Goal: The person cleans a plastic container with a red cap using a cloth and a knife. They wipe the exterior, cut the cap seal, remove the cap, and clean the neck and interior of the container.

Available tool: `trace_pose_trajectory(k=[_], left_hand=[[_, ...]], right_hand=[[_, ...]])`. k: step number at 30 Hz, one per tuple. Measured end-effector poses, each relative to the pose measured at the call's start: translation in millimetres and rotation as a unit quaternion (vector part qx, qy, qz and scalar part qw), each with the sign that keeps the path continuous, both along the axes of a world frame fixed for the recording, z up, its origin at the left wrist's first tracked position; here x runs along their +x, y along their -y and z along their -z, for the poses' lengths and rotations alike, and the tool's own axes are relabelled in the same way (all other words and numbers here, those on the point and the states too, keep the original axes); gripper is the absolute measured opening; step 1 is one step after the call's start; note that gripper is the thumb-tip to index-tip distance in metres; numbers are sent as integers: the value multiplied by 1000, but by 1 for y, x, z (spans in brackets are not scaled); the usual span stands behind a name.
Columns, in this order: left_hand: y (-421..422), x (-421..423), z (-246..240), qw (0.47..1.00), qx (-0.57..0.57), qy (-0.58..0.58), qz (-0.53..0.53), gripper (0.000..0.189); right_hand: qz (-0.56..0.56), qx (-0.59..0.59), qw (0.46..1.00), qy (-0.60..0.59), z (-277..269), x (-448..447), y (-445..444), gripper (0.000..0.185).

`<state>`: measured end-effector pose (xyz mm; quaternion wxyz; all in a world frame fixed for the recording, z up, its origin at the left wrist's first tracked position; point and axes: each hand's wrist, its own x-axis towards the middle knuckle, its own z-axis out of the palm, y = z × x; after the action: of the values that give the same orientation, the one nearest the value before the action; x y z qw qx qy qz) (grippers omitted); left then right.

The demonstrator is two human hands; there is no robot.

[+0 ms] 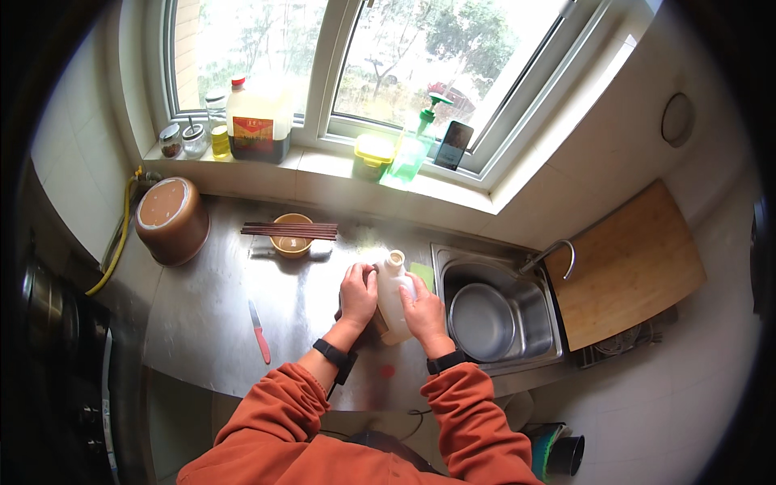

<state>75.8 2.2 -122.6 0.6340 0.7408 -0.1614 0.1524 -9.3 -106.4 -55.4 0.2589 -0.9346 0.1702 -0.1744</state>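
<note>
A translucent white plastic bottle [393, 303] with an uncapped-looking mouth stands or leans on the steel counter in front of me. My right hand [424, 309] grips its right side near the shoulder. At its left side my left hand [359, 294] has its fingers curled near the bottle's neck; whether it holds anything is hard to see. A brown item lies partly hidden under my left hand and behind the bottle. Right of the bottle's neck a light green sponge or cloth [422, 276] shows. A knife with a red handle [261, 344] lies to the left.
Dark chopsticks [290, 230] lie across a yellowish bowl [292, 247]. A brown pot [173, 221] rests upside down at left. The steel sink [539, 315] at right holds a metal basin [482, 322]; a wooden cutting board [630, 267] is beyond. Bottles and a phone [453, 145] line the sill.
</note>
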Motion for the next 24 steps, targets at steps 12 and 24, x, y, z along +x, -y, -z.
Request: trace_pose_trajectory(k=[12,24], left_hand=[[-3,8,1,1000,0,-9,-1,9],[-2,9,0,1000,8,-4,-6,9]], right_hand=[[-9,-17,1000,16,4,0,2,33],[1,-22,1000,-22,1,0,2,36]])
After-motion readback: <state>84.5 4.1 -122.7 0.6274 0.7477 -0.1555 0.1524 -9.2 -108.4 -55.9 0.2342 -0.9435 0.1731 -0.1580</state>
